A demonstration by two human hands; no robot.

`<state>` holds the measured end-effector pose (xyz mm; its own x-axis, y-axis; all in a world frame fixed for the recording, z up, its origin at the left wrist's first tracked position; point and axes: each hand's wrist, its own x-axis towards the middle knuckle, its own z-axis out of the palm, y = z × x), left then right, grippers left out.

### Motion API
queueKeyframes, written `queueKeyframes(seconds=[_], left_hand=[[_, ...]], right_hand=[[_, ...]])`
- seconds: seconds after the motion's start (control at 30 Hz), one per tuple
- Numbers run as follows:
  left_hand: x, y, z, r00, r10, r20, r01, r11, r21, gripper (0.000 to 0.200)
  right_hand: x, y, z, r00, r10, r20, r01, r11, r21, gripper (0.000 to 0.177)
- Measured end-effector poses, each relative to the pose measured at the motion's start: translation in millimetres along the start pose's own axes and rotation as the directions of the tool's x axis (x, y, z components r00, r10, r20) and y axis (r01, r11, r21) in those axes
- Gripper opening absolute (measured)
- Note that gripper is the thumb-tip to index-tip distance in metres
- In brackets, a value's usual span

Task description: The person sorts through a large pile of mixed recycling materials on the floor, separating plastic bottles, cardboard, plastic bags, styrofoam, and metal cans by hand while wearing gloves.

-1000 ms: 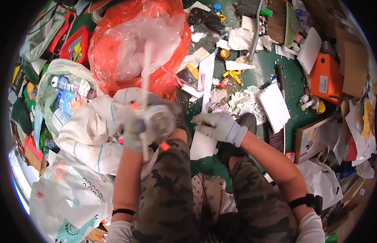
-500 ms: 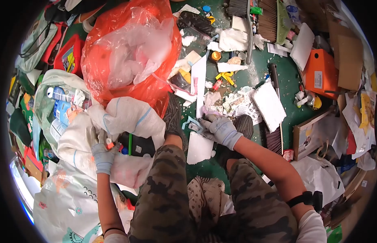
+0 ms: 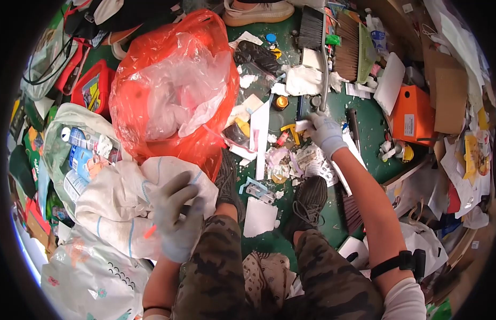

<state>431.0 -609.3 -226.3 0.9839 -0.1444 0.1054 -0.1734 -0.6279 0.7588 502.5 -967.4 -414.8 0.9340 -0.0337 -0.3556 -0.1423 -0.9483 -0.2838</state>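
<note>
My left hand (image 3: 178, 218), in a pale glove, hangs over the white woven sack (image 3: 117, 202) beside my knee. Its fingers are apart; an orange-red bit (image 3: 150, 231) shows by the palm, not held between the fingers. My right hand (image 3: 325, 133), also gloved, is over the litter beyond my shoe, fingers closed on a small white piece (image 3: 302, 125). Right beside it lie a yellow plastic piece (image 3: 290, 132) and an amber-lidded jar (image 3: 280, 102). A clear-and-blue plastic item (image 3: 258, 190) rests above a white sheet (image 3: 260, 217) between my shoes.
A red plastic bag (image 3: 122, 106) stands ahead on the left, near a bag of bottles (image 3: 80, 154). Brushes (image 3: 346, 48) and an orange box (image 3: 412, 117) are at the right. Another person's shoe (image 3: 258, 13) shows at the top edge.
My left hand has come out of the sack opening toward my knee. My right hand has left the clear-and-blue item, moved forward and right, and closed on the white piece. The other person's shoe has appeared.
</note>
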Motion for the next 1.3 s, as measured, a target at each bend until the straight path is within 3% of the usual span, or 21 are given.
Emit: queueKeyframes(seconds=[0.07, 0.1, 0.13, 0.17, 0.27, 0.3, 0.37, 0.4, 0.47, 0.57, 0.67, 0.7, 0.73, 0.8, 0.9, 0.97, 1.1, 1.2, 1.3], left_hand=[[20, -10, 37, 0.993, 0.05, 0.105, -0.014, 0.947, -0.321, 0.019], [25, -8, 51, 0.945, -0.163, 0.284, 0.279, 0.855, -0.437, 0.019], [29, -6, 61, 0.818, -0.318, 0.479, 0.548, 0.682, -0.484, 0.02], [32, -7, 72, 0.754, -0.347, 0.558, 0.635, 0.603, -0.482, 0.02], [38, -19, 94, 0.553, -0.396, 0.733, 0.823, 0.395, -0.408, 0.023], [36, -24, 97, 0.501, -0.421, 0.756, 0.859, 0.349, -0.375, 0.023], [32, -36, 100, 0.413, -0.469, 0.781, 0.91, 0.243, -0.336, 0.025], [32, -41, 101, 0.402, -0.473, 0.784, 0.916, 0.192, -0.353, 0.026], [31, -53, 103, 0.377, -0.482, 0.791, 0.919, 0.085, -0.386, 0.027], [30, -76, 115, 0.39, -0.387, 0.836, 0.898, -0.04, -0.438, 0.032], [33, -81, 131, 0.325, -0.319, 0.891, 0.889, -0.219, -0.402, 0.045], [35, -79, 138, 0.29, -0.366, 0.884, 0.896, -0.222, -0.386, 0.057], [37, -80, 142, 0.279, -0.383, 0.881, 0.875, -0.276, -0.397, 0.058], [39, -80, 147, 0.248, -0.415, 0.875, 0.829, -0.376, -0.413, 0.061], [28, -97, 151, 0.305, -0.374, 0.876, 0.802, -0.396, -0.448, 0.041], [23, -99, 144, 0.313, -0.361, 0.879, 0.819, -0.365, -0.442, 0.029], [18, -105, 143, 0.281, -0.394, 0.875, 0.849, -0.323, -0.419, 0.027], [19, -104, 146, 0.288, -0.4, 0.87, 0.857, -0.297, -0.42, 0.029], [21, -103, 146, 0.404, -0.256, 0.878, 0.838, -0.282, -0.468, 0.042]], right_hand=[[-11, 11, -2, 0.995, 0.025, 0.102, -0.025, 1.0, 0.001, 0.03], [-16, 16, 0, 0.99, 0.041, 0.137, -0.041, 0.999, -0.007, 0.029], [-18, 20, 1, 0.984, 0.059, 0.169, -0.057, 0.998, -0.014, 0.028], [-18, 17, -1, 0.997, 0.031, 0.071, -0.03, 0.999, -0.018, 0.029], [3, -19, -23, 0.966, 0.253, -0.053, -0.232, 0.939, 0.254, 0.03], [17, -19, -18, 0.954, 0.293, -0.063, -0.283, 0.95, 0.134, 0.039], [39, -13, -12, 0.932, 0.355, -0.071, -0.356, 0.934, 0.002, 0.041], [49, -10, -7, 0.918, 0.388, -0.077, -0.393, 0.917, -0.063, 0.041], [57, 8, -3, 0.943, 0.325, -0.064, -0.326, 0.945, -0.006, 0.036], [57, 9, -8, 0.954, 0.299, -0.009, -0.299, 0.954, -0.013, 0.031], [24, -16, -7, 0.969, 0.232, 0.082, -0.246, 0.903, 0.353, 0.038], [9, -20, 4, 0.975, 0.062, 0.213, -0.188, 0.74, 0.645, 0.039], [-6, -44, -12, 0.955, -0.099, 0.28, -0.137, 0.689, 0.711, 0.038], [-9, -65, -25, 0.928, -0.085, 0.363, -0.183, 0.745, 0.641, 0.042], [26, -56, -15, 0.971, 0.238, -0.013, -0.229, 0.947, 0.225, 0.049], [41, -37, -5, 0.949, 0.312, 0.039, -0.314, 0.936, 0.156, 0.055], [37, -35, -7, 0.911, 0.379, 0.165, -0.378, 0.925, -0.037, 0.054], [8, -17, 21, 0.922, 0.251, 0.294, -0.348, 0.869, 0.351, 0.049], [-48, -63, 8, 0.948, 0.029, 0.318, -0.224, 0.77, 0.597, 0.044]])
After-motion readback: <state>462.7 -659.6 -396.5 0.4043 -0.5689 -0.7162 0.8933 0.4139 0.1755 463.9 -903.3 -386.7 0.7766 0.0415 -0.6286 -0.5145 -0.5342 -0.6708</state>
